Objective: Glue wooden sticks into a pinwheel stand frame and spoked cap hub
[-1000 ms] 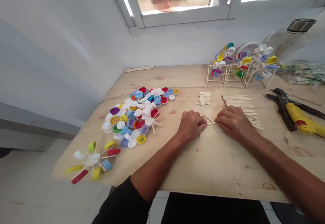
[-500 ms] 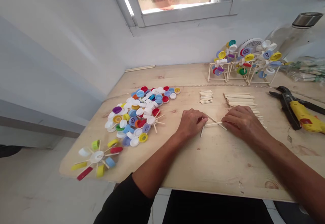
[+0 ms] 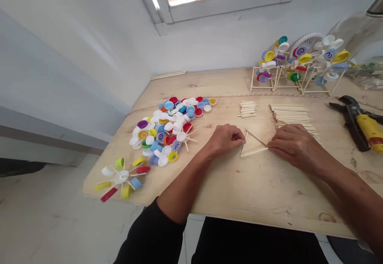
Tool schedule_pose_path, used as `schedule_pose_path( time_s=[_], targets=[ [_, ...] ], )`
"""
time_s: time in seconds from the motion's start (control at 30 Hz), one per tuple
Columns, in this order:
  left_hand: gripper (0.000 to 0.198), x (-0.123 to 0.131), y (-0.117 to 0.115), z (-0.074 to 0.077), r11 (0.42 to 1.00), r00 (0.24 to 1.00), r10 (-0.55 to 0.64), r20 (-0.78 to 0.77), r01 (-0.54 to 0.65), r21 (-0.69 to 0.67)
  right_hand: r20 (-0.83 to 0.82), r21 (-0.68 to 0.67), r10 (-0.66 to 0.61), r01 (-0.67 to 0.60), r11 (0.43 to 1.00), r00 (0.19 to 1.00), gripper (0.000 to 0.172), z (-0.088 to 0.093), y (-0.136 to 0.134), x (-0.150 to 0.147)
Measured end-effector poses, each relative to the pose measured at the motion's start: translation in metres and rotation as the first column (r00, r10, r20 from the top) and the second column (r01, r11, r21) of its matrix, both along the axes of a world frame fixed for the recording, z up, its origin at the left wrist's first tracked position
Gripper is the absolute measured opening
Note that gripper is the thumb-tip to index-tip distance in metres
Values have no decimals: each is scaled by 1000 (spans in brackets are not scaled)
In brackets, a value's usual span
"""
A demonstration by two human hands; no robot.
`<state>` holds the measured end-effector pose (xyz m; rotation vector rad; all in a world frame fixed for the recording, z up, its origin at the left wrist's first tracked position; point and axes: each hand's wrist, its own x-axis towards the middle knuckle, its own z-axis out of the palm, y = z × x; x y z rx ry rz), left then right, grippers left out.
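Left hand [image 3: 226, 138] and right hand [image 3: 295, 144] pinch opposite corners of the stick triangle [image 3: 254, 151]: light, brittle, probably best held at its joints.

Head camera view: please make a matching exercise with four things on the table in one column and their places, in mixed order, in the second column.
Things
1. stick triangle
2. bottle cap pile
3. cap wheels on stands
4. flat cap wheel

Places
A. standing upright at the back, by the wall
B. lying flat between the left hand and the right hand
C. near the front left corner of the table
D. heaped to the left of the left hand

Pairs: 1-B, 2-D, 3-A, 4-C
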<state>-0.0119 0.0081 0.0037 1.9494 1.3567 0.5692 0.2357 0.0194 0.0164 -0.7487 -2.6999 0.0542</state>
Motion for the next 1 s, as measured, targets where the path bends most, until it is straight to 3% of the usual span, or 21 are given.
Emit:
schedule_pose_path(
  time_s=[0.4,0.63,1.0],
  targets=[
    [9,-7,-4,13,990,994,-103,-20,101,-95,7,38,-4,4,999,1000,24,-1,0,-2],
    [9,-7,-5,13,983,982,-181,-59,179,-43,17,42,-1,0,999,1000,24,-2,0,-3],
    [12,-4,-6,12,978,968,-210,-136,209,-16,33,59,5,-7,998,999,22,-3,0,-2]
  ],
)
